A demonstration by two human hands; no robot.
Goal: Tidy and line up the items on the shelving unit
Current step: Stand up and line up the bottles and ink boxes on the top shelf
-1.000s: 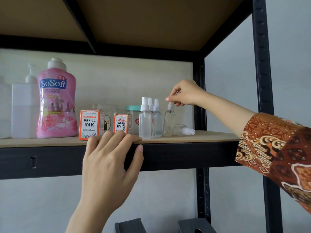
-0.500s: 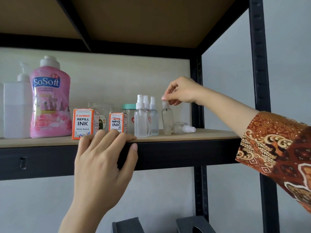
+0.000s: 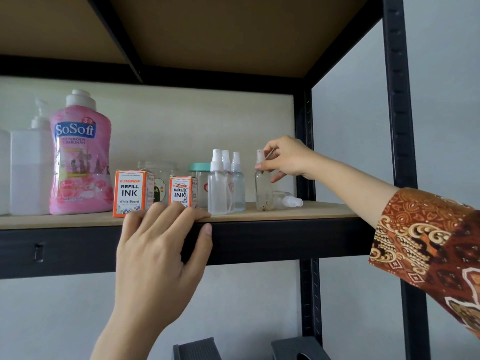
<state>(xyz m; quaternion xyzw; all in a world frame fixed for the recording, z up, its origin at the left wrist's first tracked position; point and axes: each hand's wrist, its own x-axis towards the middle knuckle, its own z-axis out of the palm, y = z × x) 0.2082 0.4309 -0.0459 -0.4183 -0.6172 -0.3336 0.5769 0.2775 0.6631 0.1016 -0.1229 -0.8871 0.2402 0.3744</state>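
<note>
At right of centre in the frame, a small spray bottle (image 3: 263, 189) is pinched at its neck and white cap by the right hand (image 3: 284, 159), thumb and forefinger closed on it while the other fingers are fanned loosely beside the body. The bottle stands upright on the shelf (image 3: 285, 213), apart from the three upright bottles (image 3: 226, 185) grouped to its left, with a fallen bottle (image 3: 287, 201) lying on its side just behind and to its right. The left hand (image 3: 161, 245) is laid over the shelf's front edge at lower centre, fingers straight and together on the board, thumb pressed to the black rail. The step in hand is judged to be bringing this bottle into line with the group. It is best slid or lifted leftward while kept vertical, since a grip so high on a light, narrow bottle lets the base swing. The gap should be closed gently so the three neighbours are not toppled. The fallen bottle is best left untouched until this one is set, and the sleeve (image 3: 426, 245) kept off the shelf.
</note>
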